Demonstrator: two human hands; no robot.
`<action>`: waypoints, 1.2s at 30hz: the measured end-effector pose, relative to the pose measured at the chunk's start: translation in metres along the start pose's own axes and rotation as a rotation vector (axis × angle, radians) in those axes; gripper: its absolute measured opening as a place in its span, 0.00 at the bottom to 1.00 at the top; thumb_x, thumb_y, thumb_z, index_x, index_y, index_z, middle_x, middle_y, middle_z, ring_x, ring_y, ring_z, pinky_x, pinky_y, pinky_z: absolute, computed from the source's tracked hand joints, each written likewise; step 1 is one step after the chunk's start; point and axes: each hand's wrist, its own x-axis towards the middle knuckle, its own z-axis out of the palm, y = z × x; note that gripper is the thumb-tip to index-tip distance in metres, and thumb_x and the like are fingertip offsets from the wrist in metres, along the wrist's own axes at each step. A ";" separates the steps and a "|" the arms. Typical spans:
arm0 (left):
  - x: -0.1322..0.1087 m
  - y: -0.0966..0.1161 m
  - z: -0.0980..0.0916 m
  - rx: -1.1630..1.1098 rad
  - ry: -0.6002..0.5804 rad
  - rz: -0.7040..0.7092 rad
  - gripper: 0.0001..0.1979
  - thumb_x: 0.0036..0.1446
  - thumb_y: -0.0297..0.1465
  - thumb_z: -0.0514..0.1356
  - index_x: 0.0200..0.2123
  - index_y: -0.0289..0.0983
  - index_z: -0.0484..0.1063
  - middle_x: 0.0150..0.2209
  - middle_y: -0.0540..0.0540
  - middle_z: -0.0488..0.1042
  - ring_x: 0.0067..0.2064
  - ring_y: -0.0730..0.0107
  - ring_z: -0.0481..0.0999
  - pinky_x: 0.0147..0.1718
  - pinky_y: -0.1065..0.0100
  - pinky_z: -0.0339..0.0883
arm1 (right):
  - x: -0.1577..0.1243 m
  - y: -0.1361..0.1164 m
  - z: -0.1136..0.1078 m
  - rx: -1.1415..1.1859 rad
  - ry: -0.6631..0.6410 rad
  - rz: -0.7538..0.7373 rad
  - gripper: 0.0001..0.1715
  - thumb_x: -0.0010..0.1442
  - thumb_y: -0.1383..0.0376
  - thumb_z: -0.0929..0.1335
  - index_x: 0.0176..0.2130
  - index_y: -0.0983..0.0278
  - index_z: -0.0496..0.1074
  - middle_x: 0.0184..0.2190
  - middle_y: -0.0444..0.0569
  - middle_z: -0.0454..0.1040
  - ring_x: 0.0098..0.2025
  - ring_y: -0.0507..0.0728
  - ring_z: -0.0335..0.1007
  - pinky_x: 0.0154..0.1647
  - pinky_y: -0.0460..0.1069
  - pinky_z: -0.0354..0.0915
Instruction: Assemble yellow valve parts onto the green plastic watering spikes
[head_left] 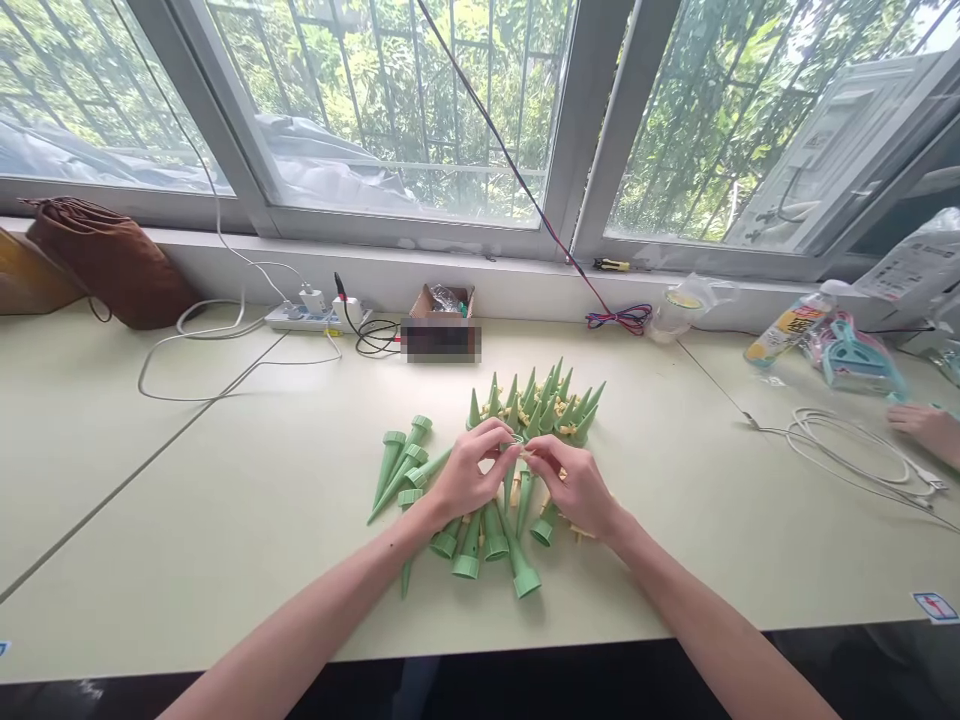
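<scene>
My left hand (472, 472) is closed around the wide end of a green plastic plant-watering spike (509, 488), its point hanging down. At the spike's rim my right hand (576, 484) pinches what looks like a small pale-yellow plastic piece, mostly hidden by the fingertips. Both hands nearly touch. Behind them, many green spikes (555, 402) stand points up, with small yellow pieces (568, 428) among them. Loose capped spikes (389, 460) lie to the left, and several more (525, 578) lie below my hands. Other yellow parts are partly covered by my right hand.
Along the back are a power strip (285, 317) with cables, a small cardboard box (442, 300) and a brown bag (112, 262). A spray can (790, 328), teal plastic items (859, 358) and a coiled white cable (847, 448) lie right, near another person's hand (926, 432).
</scene>
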 end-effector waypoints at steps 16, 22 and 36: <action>-0.001 0.002 0.000 -0.034 0.017 -0.080 0.11 0.66 0.34 0.55 0.33 0.36 0.70 0.35 0.45 0.68 0.32 0.70 0.67 0.25 0.72 0.62 | 0.001 0.000 0.001 -0.001 0.010 0.006 0.10 0.70 0.61 0.62 0.42 0.62 0.71 0.29 0.46 0.74 0.28 0.54 0.69 0.31 0.48 0.66; 0.001 0.005 -0.001 -0.098 0.085 -0.164 0.13 0.66 0.37 0.56 0.32 0.35 0.71 0.33 0.47 0.68 0.28 0.75 0.64 0.23 0.72 0.58 | 0.001 -0.005 0.000 -0.035 0.063 0.012 0.09 0.68 0.61 0.65 0.44 0.63 0.71 0.27 0.44 0.72 0.24 0.51 0.63 0.26 0.47 0.64; 0.002 0.007 -0.003 -0.266 0.062 -0.327 0.16 0.65 0.41 0.57 0.32 0.34 0.69 0.28 0.51 0.69 0.24 0.73 0.75 0.22 0.72 0.64 | 0.001 -0.003 -0.002 0.025 0.069 -0.057 0.10 0.66 0.63 0.68 0.48 0.59 0.70 0.38 0.48 0.73 0.28 0.52 0.68 0.27 0.48 0.67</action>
